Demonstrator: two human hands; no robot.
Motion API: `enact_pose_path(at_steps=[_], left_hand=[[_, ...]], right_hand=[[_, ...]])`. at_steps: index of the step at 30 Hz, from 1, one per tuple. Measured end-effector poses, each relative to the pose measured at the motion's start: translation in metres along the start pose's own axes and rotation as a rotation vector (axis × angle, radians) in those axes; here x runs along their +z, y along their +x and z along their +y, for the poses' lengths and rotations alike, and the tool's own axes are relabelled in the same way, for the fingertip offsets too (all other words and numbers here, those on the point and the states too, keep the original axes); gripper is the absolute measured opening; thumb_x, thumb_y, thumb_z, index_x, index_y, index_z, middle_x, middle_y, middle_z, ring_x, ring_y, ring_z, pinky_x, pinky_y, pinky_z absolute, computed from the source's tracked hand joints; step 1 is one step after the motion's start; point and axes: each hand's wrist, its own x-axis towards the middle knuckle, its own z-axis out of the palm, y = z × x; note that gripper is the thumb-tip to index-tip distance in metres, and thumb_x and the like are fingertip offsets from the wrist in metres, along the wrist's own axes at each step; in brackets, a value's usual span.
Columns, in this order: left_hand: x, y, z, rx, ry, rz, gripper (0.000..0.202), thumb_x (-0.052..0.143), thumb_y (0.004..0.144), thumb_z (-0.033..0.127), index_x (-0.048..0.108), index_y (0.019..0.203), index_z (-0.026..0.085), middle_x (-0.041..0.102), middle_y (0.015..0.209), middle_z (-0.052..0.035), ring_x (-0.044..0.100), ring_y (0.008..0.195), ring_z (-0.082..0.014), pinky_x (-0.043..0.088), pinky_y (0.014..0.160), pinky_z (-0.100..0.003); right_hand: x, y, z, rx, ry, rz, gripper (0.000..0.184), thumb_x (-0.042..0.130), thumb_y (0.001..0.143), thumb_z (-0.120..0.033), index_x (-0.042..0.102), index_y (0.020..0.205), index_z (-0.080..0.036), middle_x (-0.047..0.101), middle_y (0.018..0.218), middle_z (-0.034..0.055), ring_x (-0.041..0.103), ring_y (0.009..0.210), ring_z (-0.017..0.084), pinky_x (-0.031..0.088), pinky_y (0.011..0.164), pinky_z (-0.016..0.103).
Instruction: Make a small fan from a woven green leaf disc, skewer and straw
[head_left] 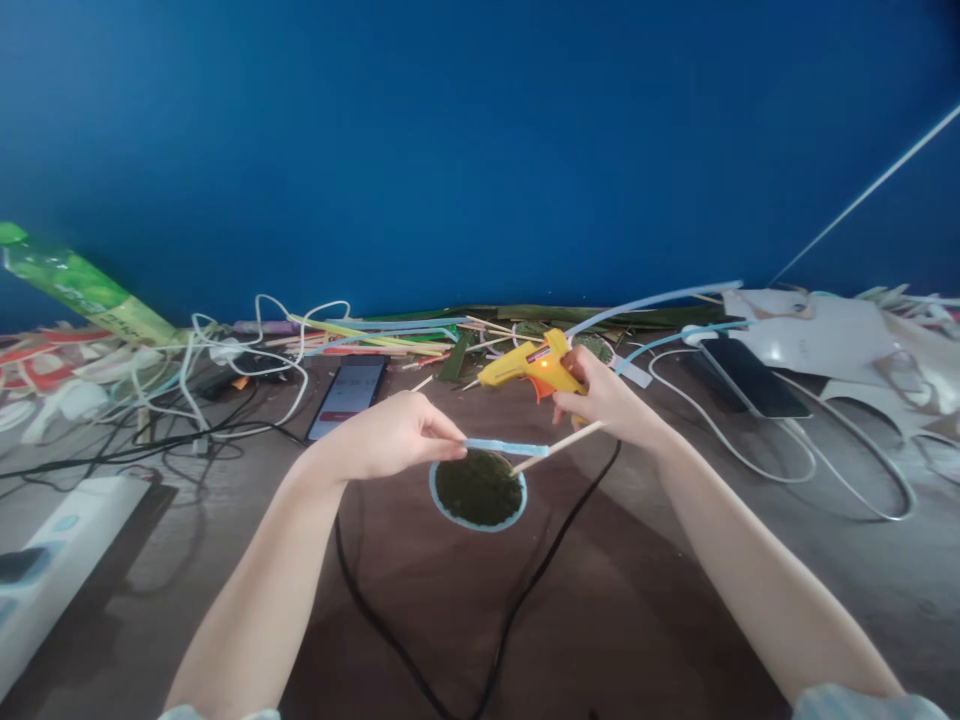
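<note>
My right hand (596, 390) is wrapped round the handle of a yellow hot glue gun (521, 367), whose orange trigger and small glowing light show. Its nozzle points left. Between the pinched thumb and fingers of my left hand (409, 432) is a light blue strip (506, 447), which reaches right over a round dark green disc (480, 490) with a pale blue rim. A thin wooden stick (559, 447) slants from the disc up toward my right wrist. How the stick meets the disc and strip I cannot tell.
A phone (349, 395) lies left of centre, another phone (754, 377) at the right. Black cable (517, 610) loops across the front. A power strip (67, 560), tangled white cables (195, 380) and a green bottle (86, 290) occupy the left. Sticks and strips (390, 335) line the blue wall.
</note>
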Motion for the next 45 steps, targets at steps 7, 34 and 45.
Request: enact_pose_path(at_steps=[7, 34, 45], left_hand=[[-0.004, -0.003, 0.002, -0.021, -0.01, 0.066, 0.042, 0.051, 0.075, 0.054, 0.07, 0.077, 0.017, 0.051, 0.056, 0.0023, 0.033, 0.051, -0.0101, 0.022, 0.049, -0.022], [-0.008, -0.011, 0.013, 0.068, -0.111, 0.091, 0.026, 0.059, 0.075, 0.038, 0.073, 0.081, 0.017, 0.072, 0.081, -0.0028, 0.06, 0.074, -0.016, 0.041, 0.065, -0.02], [-0.01, -0.01, 0.01, 0.128, -0.221, 0.017, 0.019, 0.061, 0.075, 0.031, 0.073, 0.083, 0.019, 0.073, 0.089, -0.003, 0.064, 0.082, -0.0174, 0.045, 0.072, -0.022]], right_hand=[[-0.007, -0.008, -0.016, -0.001, 0.385, -0.026, 0.039, 0.048, 0.066, -0.012, 0.035, 0.101, -0.022, 0.063, 0.098, 0.0044, 0.061, 0.055, 0.012, 0.042, 0.044, 0.024], [-0.042, -0.03, -0.026, -0.064, 0.555, -0.441, 0.026, 0.058, 0.076, -0.039, 0.057, 0.089, -0.017, 0.065, 0.072, 0.0054, 0.062, 0.06, 0.019, 0.048, 0.059, 0.034], [-0.038, -0.032, -0.033, -0.077, 0.567, -0.467, 0.028, 0.058, 0.077, -0.04, 0.053, 0.092, -0.017, 0.064, 0.073, 0.0057, 0.062, 0.065, 0.019, 0.049, 0.059, 0.032]])
